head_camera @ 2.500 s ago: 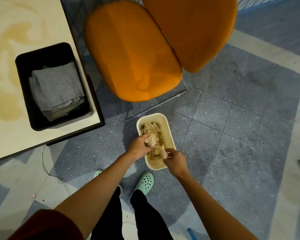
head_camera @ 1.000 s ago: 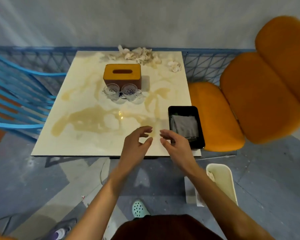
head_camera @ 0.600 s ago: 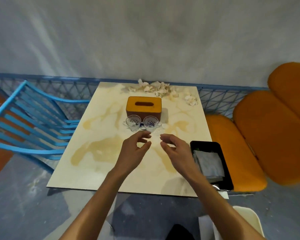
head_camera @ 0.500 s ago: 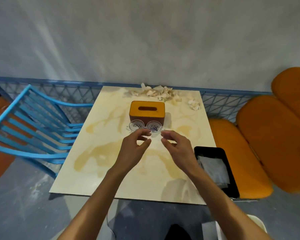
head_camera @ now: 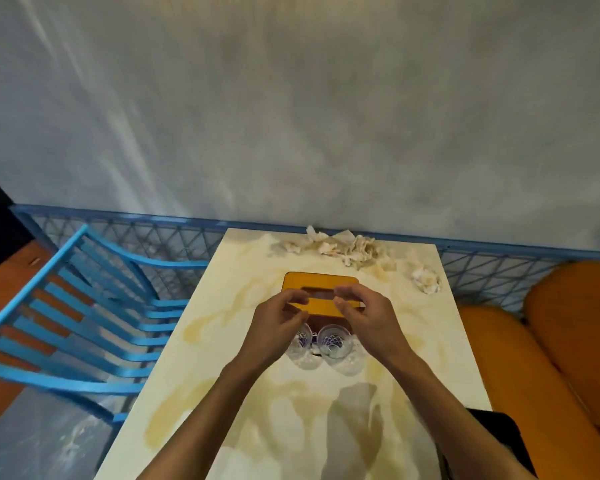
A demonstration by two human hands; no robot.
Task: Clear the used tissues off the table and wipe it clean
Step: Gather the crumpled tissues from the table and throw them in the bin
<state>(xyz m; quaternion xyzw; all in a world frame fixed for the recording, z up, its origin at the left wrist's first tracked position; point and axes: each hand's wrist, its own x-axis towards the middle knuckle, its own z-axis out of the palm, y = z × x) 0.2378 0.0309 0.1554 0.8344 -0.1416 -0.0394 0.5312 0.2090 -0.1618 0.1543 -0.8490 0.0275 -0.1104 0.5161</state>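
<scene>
Hands empty and loosely curled, the left hand (head_camera: 278,327) and right hand (head_camera: 368,320) hover above the two glasses (head_camera: 333,341) and orange tissue box (head_camera: 321,289), seemingly bound for the used tissues (head_camera: 340,245) heaped along the surface's (head_camera: 222,393) far edge.

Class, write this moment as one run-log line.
left hand: empty | right hand: empty | both near: tissue box | used tissues: far edge | table: stained

Under the left hand (head_camera: 274,329) and right hand (head_camera: 368,320), the table (head_camera: 430,341) is cream with yellow-brown swirls. Just past them, the box (head_camera: 321,280) is orange-yellow. Farther on, the tissues (head_camera: 347,245) are white and tan. Left of them, a blue chair (head_camera: 94,317); right, orange seats (head_camera: 551,358).
</scene>
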